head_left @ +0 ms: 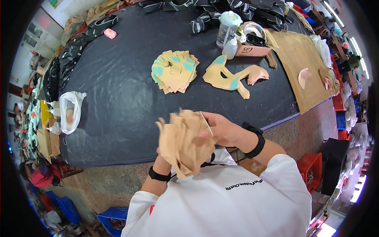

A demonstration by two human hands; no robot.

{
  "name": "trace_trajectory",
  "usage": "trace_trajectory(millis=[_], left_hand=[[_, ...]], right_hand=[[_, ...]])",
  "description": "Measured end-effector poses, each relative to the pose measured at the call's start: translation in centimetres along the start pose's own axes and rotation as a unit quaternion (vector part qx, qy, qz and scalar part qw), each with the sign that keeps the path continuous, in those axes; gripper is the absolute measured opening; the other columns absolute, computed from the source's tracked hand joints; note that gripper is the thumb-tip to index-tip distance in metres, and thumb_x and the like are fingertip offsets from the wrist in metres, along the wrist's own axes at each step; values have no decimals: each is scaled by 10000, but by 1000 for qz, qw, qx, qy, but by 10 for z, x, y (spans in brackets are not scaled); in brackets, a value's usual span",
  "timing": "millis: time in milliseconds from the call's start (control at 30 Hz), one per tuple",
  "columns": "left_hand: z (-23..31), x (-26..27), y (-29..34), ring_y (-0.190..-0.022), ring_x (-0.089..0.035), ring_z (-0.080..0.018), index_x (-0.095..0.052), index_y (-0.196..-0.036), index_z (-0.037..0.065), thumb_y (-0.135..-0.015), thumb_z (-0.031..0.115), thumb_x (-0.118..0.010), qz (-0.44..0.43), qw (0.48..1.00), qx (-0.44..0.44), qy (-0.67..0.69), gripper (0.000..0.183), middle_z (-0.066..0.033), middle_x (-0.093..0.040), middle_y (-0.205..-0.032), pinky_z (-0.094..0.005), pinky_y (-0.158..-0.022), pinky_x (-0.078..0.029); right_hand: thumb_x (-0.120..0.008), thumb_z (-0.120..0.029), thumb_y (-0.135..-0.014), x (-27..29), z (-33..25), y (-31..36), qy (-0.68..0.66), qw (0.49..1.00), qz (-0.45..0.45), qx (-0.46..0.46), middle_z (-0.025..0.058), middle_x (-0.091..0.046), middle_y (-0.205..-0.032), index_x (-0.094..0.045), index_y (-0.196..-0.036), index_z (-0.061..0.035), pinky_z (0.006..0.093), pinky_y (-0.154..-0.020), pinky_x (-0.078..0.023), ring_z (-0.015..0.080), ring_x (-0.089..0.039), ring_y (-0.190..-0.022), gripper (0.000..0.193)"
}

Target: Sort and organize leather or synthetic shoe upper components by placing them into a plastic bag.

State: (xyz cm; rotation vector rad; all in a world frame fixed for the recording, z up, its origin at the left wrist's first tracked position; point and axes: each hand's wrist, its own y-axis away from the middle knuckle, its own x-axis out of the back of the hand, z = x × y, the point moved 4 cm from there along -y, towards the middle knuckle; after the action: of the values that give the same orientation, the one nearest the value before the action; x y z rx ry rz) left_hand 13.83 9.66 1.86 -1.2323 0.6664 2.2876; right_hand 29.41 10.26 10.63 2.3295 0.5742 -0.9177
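A bundle of thin tan cut pieces (182, 144) is held up in front of my chest, its edges fanned and slightly blurred. My left hand (161, 161) lies under and behind this bundle, closed on it; the fingers are mostly hidden. At the bundle's right side my right hand (221, 127) is closed on a thin white band (207, 124), which runs along the edge of the pieces. Farther off on the dark table lies a round fanned stack of tan pieces (175, 75) with turquoise patches. Beside it are curved tan pieces (233, 81), also marked turquoise.
The dark table (118, 130) carries a water jug (229, 29), a squeeze bottle (230, 49), a pink-sided box (252, 51) and a cardboard sheet (300, 67). A white plastic bag (72, 112) lies left. Black-and-grey pieces (201, 23) line the far edge. A red crate (310, 172) stands right.
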Motion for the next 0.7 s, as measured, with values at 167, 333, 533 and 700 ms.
trace_trajectory(millis=[167, 333, 533, 700], left_hand=[[20, -6, -1, -1213, -437, -281, -291, -1382, 112, -676, 551, -674, 43, 996, -48, -60, 916, -114, -398, -1357, -448, -990, -398], [20, 12, 5, -1208, -443, -252, -283, -1373, 76, -656, 330, -752, 15, 996, -31, -81, 894, -100, -415, -1336, -412, -987, -399], [27, -14, 0, -1176, -432, -181, -175, -1378, 44, -538, -9, -803, 23, 961, 56, -270, 1049, -66, -427, -1258, -351, -988, -378], [28, -25, -5, -1218, -379, -197, -7, -1383, 54, -557, 12, -799, -28, 897, -2, -441, 1146, -97, -372, -1297, -333, -1009, -330]], right_hand=[[-632, -144, -834, 25, 12, 2, 16, 998, 25, -50, 88, -501, -1205, -342, -1314, 12, 392, -899, -462, 187, -531, -1079, 582], [-692, -213, -786, 31, 25, 1, -53, 997, -11, -61, 102, -480, -1228, -268, -1344, 20, 357, -936, -435, 195, -516, -1114, 739], [-795, -224, -645, 43, 32, -12, 114, 990, -12, 79, 145, -369, -1329, -49, -1390, 36, 347, -1036, -305, 228, -380, -1250, 1086], [-849, -219, -553, 35, 26, -15, 238, 962, 39, 127, 188, -283, -1379, 85, -1398, 13, 376, -1080, -207, 286, -256, -1321, 1280]])
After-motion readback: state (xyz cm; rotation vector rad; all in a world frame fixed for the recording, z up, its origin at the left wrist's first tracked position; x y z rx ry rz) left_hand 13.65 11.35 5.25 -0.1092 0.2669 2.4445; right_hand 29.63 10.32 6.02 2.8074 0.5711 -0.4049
